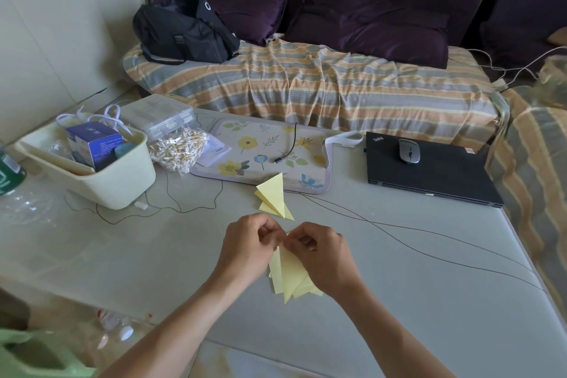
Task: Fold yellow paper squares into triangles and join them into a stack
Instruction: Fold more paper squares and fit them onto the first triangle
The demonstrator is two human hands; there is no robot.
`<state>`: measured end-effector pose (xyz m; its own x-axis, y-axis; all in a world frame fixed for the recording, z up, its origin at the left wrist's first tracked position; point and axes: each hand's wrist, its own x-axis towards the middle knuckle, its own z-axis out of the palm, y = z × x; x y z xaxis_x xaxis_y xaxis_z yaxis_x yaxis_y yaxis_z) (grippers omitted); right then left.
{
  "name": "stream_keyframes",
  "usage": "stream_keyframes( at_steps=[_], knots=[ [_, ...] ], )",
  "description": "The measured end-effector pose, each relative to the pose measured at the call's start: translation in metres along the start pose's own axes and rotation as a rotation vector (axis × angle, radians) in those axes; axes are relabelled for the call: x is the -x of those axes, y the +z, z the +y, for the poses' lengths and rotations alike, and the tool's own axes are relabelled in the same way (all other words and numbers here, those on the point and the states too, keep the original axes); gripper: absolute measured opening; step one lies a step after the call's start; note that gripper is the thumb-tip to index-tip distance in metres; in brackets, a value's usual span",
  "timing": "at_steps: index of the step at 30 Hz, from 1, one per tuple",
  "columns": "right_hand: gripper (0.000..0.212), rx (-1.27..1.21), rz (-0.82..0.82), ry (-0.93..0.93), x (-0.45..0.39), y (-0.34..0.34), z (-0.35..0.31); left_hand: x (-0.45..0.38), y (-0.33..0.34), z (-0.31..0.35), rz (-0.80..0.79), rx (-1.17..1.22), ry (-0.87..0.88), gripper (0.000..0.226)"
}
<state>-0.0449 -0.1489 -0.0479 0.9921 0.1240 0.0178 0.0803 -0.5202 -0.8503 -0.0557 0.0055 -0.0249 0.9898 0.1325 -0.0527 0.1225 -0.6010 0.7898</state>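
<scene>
Above the grey counter [399, 285], the left hand [245, 252] and right hand [325, 258] pinch the top corner of a bundle of folded yellow paper triangles [291, 273]; more folded triangles [274, 196] lie beyond, touching a floral mat [264, 150].

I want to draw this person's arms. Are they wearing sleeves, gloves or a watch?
No. The left hand and right hand are bare, with no gloves or rings showing. Both forearms are bare too: no sleeves, watch or bracelet in view.
</scene>
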Motion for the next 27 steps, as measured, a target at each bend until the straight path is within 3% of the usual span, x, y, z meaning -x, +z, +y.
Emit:
stream_keyframes(
  at_steps=[7,15,23,27],
  knots=[
    [0.010,0.090,0.008,-0.037,0.001,0.002,0.004,-0.001,0.005,-0.008,-0.071,-0.104,0.050,0.018],
    [0.009,0.090,0.058,-0.003,-0.001,0.003,0.001,-0.004,0.007,-0.009,0.117,-0.124,0.066,0.025],
    [0.014,0.199,0.033,-0.110,0.001,0.003,0.007,-0.006,0.006,-0.012,-0.015,-0.238,0.259,0.009],
    [0.008,0.175,0.055,-0.070,0.000,0.002,0.005,-0.005,0.007,-0.011,0.048,-0.235,0.175,0.015]
  ],
)
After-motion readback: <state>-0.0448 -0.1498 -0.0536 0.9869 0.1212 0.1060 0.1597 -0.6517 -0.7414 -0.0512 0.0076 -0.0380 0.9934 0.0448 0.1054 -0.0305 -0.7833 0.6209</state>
